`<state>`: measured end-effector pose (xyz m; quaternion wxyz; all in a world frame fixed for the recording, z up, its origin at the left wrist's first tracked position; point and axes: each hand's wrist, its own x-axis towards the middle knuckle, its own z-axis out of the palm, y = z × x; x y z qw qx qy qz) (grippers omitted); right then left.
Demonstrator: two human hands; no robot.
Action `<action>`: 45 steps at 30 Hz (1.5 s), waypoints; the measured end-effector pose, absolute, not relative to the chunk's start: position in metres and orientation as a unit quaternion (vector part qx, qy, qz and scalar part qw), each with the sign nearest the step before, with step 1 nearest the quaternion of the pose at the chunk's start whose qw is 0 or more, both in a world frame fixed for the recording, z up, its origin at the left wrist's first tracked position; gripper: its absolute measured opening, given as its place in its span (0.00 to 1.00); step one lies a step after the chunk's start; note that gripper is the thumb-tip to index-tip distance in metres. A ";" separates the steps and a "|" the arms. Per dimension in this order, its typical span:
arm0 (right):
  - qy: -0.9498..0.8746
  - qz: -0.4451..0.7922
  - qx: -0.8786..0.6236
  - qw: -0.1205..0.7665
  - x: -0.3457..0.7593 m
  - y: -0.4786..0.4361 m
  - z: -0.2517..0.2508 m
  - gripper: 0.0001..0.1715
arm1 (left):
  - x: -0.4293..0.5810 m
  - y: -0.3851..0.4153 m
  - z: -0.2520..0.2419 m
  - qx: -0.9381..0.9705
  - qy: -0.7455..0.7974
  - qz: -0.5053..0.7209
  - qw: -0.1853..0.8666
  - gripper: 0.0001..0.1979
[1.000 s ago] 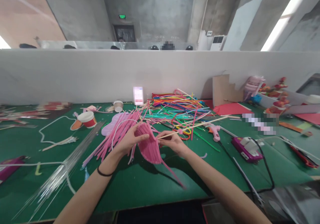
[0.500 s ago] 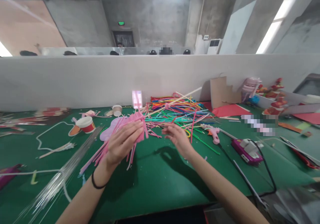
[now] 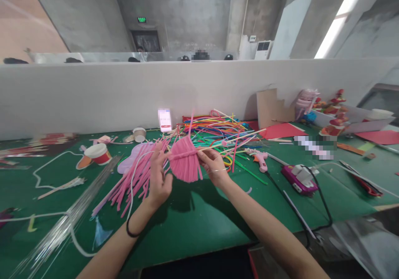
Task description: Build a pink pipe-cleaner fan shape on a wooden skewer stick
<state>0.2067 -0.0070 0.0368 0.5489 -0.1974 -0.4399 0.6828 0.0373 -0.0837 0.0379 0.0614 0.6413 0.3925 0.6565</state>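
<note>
A round pink fan-like piece (image 3: pixel 183 162), made of pink pipe cleaners side by side with a band across its middle, is held up over the table. My right hand (image 3: pixel 213 164) pinches it at its right edge, where a pale thin stick (image 3: pixel 243 138) runs off to the right. At the piece's left edge is my left hand (image 3: pixel 160 175), its fingers apart; whether a fingertip touches the piece I cannot tell. Below and left of that hand, loose pink pipe cleaners (image 3: pixel 124 191) lie on the green table (image 3: pixel 193 237).
Several coloured pipe cleaners (image 3: pixel 215 125) are heaped behind my hands. To the right are a pink glue gun (image 3: pixel 262 160) and a purple power strip (image 3: pixel 299 181) with cables. A paper cup (image 3: pixel 99 154), clear rods (image 3: pixel 75 208) and a blue tassel (image 3: pixel 101 233) lie left. A phone (image 3: pixel 165 120) stands behind.
My right hand, empty before, now grips the pink piece's right edge. The left hand has come off the piece's face and opened. The piece has turned flat towards me, and the view has shifted slightly.
</note>
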 end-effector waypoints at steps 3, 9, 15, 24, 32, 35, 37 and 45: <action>-0.475 0.660 -0.197 0.549 0.209 -0.004 0.034 0.14 | 0.041 -0.078 0.046 0.449 0.360 0.732 0.365 0.20; -0.542 0.640 -0.202 0.506 0.205 -0.008 0.029 0.13 | 0.045 -0.076 0.052 0.348 0.418 0.609 0.577 0.21; -0.503 0.709 -0.164 0.466 0.211 -0.007 0.025 0.18 | 0.050 -0.079 0.048 0.338 0.417 0.635 0.556 0.21; -0.452 0.762 -0.191 0.423 0.214 -0.006 0.024 0.16 | 0.050 -0.077 0.045 0.310 0.396 0.655 0.564 0.18; -0.446 0.755 -0.207 0.434 0.213 -0.005 0.022 0.15 | 0.047 -0.069 0.046 0.219 0.357 0.724 0.548 0.16; -0.465 0.733 -0.218 0.446 0.208 -0.009 0.020 0.15 | 0.045 -0.067 0.044 0.223 0.356 0.733 0.534 0.14; -0.478 0.717 -0.235 0.450 0.205 -0.011 0.017 0.16 | 0.044 -0.067 0.044 0.221 0.358 0.740 0.524 0.14; -0.520 0.708 -0.274 0.391 0.201 -0.016 0.010 0.21 | 0.043 -0.066 0.045 0.203 0.358 0.760 0.502 0.13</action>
